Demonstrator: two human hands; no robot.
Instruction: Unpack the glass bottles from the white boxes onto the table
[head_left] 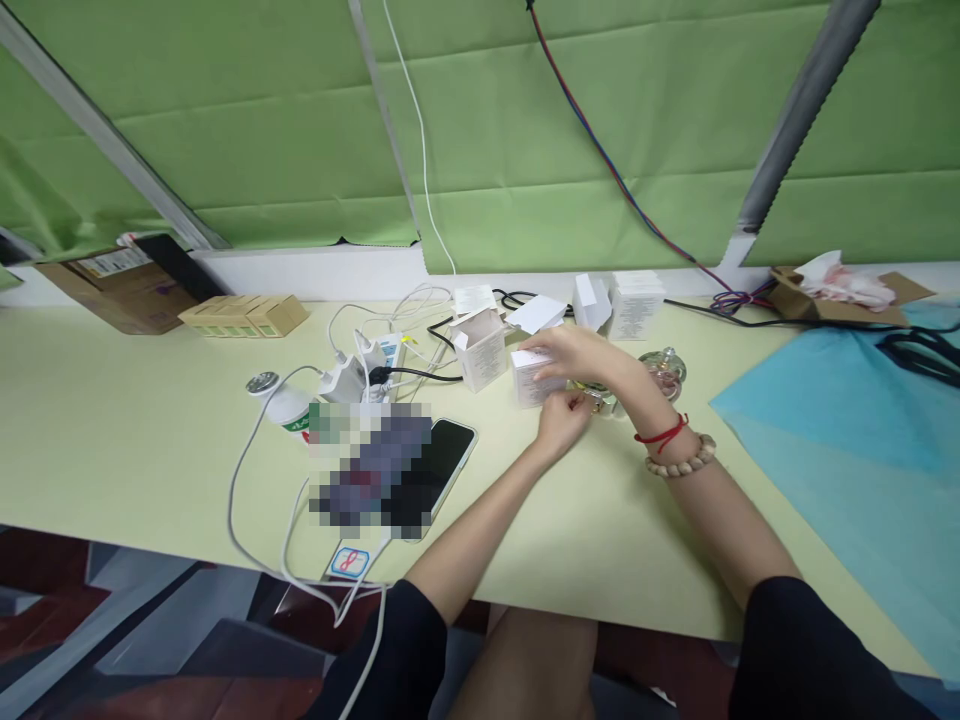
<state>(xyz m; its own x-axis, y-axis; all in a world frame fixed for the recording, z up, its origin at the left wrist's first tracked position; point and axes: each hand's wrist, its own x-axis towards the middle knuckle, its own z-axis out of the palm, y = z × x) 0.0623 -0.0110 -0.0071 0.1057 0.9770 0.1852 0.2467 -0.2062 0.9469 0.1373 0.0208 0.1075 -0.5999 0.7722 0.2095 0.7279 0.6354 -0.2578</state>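
Observation:
My right hand (574,352) reaches over a small white box (534,385) with fine print, its fingers bent down against the box's top and side. Just in front of it, my left hand (564,424) is closed with the fingers curled in. It sits beside a glass jar (607,402) that my right forearm partly covers. What the left fingers hold, if anything, is hidden. Another lidded glass jar (664,373) stands to the right of my right wrist. An open white box (480,355) is left of the one under my right hand.
Behind stand more white boxes (636,305). To the left are a power strip (390,352) with chargers and cables, a white bottle (285,405) and a phone (442,455). Blue sheeting (840,420) covers the right side. Cartons (124,290) sit at the far left.

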